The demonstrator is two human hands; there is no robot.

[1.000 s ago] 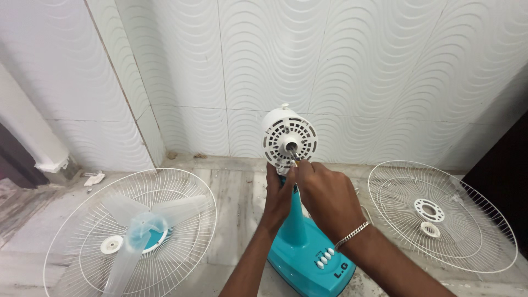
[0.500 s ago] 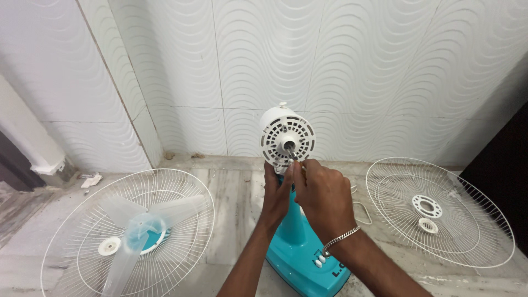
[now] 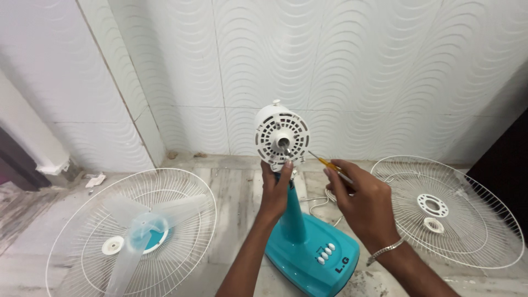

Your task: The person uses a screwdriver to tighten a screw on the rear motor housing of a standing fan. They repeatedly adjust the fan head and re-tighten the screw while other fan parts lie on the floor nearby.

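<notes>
A table fan stands stripped on the floor, its white motor housing (image 3: pixel 281 133) atop a teal stem and base (image 3: pixel 311 253). My left hand (image 3: pixel 275 187) grips the stem just under the housing, thumb touching its lower edge. My right hand (image 3: pixel 357 201) holds a yellow-handled screwdriver (image 3: pixel 323 163), its tip pointing toward the housing's lower right but apart from it.
A white wire guard (image 3: pixel 132 234) with the translucent blue blade (image 3: pixel 140 231) on it lies on the floor at left. A second white guard (image 3: pixel 448 209) with a small white ring nut (image 3: pixel 433 225) lies at right. A tiled wall stands behind; the power cord trails by the base.
My right hand has pulled back to the right, away from the housing, taking the screwdriver with it. My left hand stays on the stem.
</notes>
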